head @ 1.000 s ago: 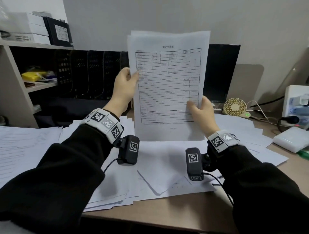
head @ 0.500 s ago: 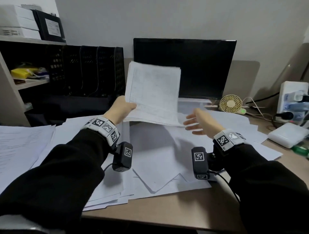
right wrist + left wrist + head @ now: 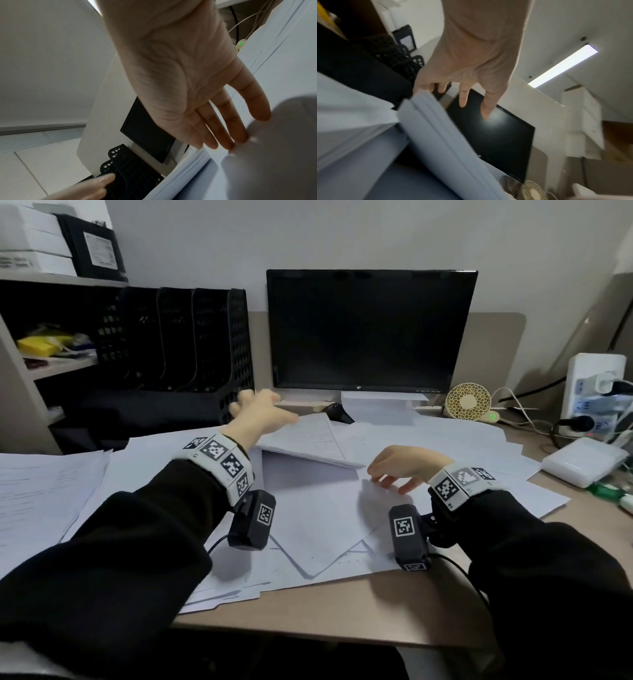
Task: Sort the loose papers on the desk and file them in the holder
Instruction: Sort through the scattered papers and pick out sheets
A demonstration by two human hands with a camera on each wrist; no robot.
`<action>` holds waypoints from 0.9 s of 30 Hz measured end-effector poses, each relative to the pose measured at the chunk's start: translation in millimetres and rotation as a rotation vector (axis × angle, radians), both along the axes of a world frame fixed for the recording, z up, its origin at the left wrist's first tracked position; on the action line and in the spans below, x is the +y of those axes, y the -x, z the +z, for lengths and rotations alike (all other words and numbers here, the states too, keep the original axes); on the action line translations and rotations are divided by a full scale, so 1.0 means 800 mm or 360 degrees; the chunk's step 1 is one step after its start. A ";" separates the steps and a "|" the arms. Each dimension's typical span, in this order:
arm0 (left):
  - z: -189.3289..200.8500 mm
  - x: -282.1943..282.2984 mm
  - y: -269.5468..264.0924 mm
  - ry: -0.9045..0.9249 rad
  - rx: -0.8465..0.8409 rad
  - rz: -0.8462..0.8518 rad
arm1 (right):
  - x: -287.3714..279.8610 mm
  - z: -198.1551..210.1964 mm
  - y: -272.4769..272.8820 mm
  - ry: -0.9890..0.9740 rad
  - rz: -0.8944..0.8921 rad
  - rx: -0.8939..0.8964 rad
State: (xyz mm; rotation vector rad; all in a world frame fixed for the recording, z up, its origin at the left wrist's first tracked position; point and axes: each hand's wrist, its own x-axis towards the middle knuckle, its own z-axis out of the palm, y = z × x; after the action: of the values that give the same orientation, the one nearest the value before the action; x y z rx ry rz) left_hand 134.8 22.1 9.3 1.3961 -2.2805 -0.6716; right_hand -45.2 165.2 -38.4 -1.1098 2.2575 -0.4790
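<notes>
A stack of printed papers lies tilted on the loose white sheets that cover the desk. My left hand hovers over the stack's far left corner with spread, straight fingers; in the left wrist view only its thumb side touches the stack's edge. My right hand is relaxed, fingertips down on a loose sheet just right of the stack. The black mesh file holder stands at the back left, its slots showing no paper.
A dark monitor stands behind the papers, with a black mouse at its foot. A small fan, a power strip with cables and a white box sit at the right. More sheets lie below a shelf unit.
The stack stood upright in both hands; the right hand let go, the left lowered it onto the desk and opened. The right hand dropped to the loose sheets.
</notes>
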 end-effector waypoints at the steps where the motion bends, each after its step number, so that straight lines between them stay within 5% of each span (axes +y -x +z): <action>1: 0.004 0.017 0.003 0.0032 -0.0045 -0.0140 | -0.001 -0.001 0.000 0.0007 -0.0005 0.0012; 5: 0.002 0.073 0.018 -0.0115 -0.0486 -0.0782 | -0.006 -0.003 -0.005 -0.0084 0.0002 0.0134; 8: -0.011 0.104 0.033 -0.0204 -0.0899 -0.0994 | -0.006 -0.004 -0.007 -0.0175 0.0057 0.0266; 16: -0.037 0.121 0.054 -0.0445 -0.1089 -0.0922 | 0.004 -0.014 -0.004 -0.0193 0.0050 0.0392; 27: -0.042 0.114 0.062 -0.0373 -0.1132 -0.0875 | -0.006 -0.014 0.008 -0.0184 -0.0084 -0.0154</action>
State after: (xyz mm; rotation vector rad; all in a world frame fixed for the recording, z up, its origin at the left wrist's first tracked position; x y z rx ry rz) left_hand 85.4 113.4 -24.1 1.2300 -3.3127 -0.6872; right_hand -51.2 160.6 -49.7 -0.9512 2.2047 -0.4086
